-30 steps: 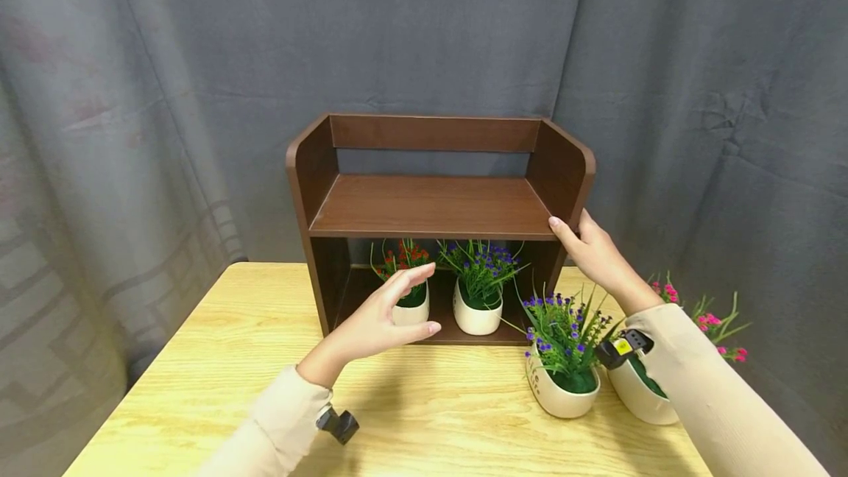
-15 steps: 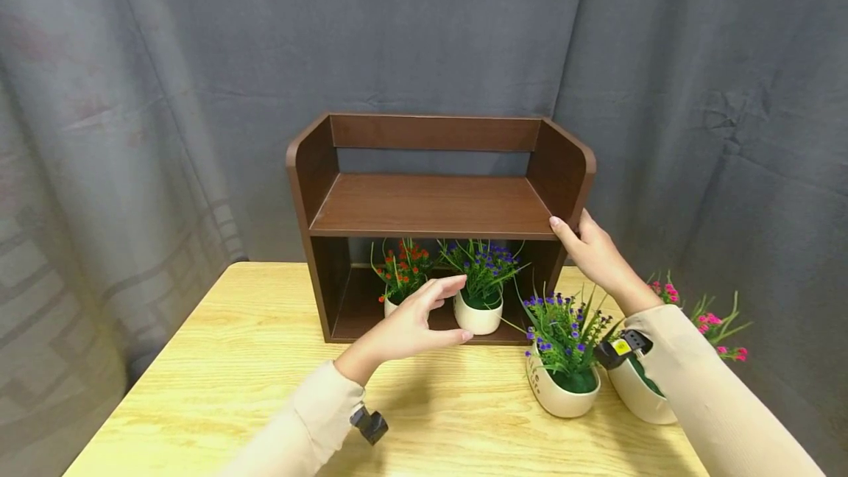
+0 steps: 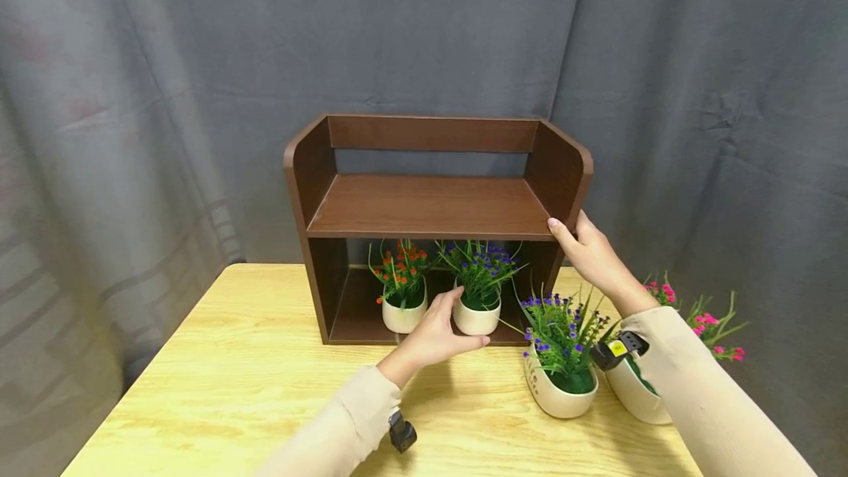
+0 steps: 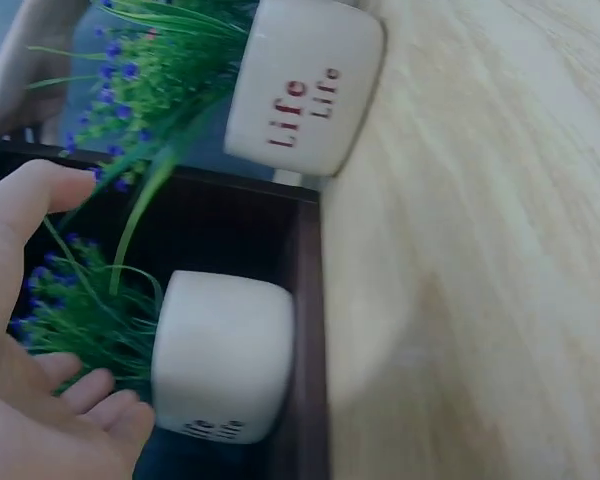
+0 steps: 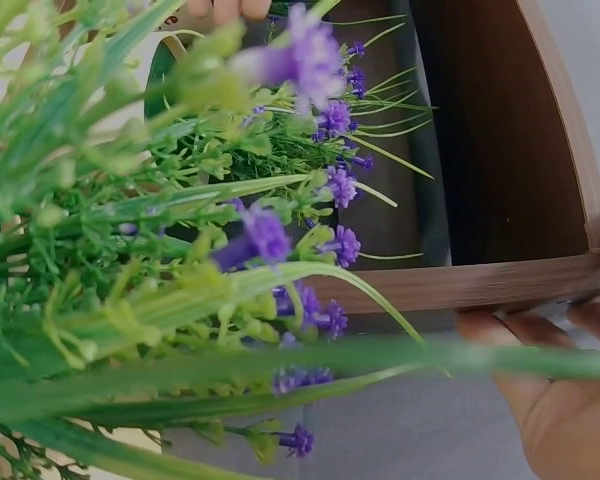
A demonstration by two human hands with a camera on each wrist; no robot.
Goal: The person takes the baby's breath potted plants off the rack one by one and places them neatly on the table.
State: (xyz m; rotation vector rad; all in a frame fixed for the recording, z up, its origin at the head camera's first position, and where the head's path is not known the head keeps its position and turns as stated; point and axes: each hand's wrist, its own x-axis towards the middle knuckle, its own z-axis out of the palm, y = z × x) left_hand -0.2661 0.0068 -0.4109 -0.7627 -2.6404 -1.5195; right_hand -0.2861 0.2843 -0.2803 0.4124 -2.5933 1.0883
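My left hand (image 3: 433, 333) is at the front of the lower compartment, thumb and fingers spread apart beside a white pot of purple flowers (image 3: 475, 319). In the left wrist view its fingers (image 4: 90, 395) are close to that pot's greenery, with nothing gripped. My right hand (image 3: 596, 260) holds the right side panel of the dark brown two-tier shelf (image 3: 430, 205), the thumb on the front edge and the fingers round the outer side. A white pot of orange-red flowers (image 3: 404, 316) stands left of the purple one in the same compartment.
On the wooden table (image 3: 218, 374), right of the shelf, a lettered pot of purple flowers (image 3: 562, 396) stands below my right forearm. Behind that forearm is a pot of pink flowers (image 3: 636, 396), partly covered. A grey curtain (image 3: 437, 35) hangs behind.
My left hand has moved right, from in front of the orange-red flowers to the purple-flower pot inside the shelf. My right hand stays on the side panel.
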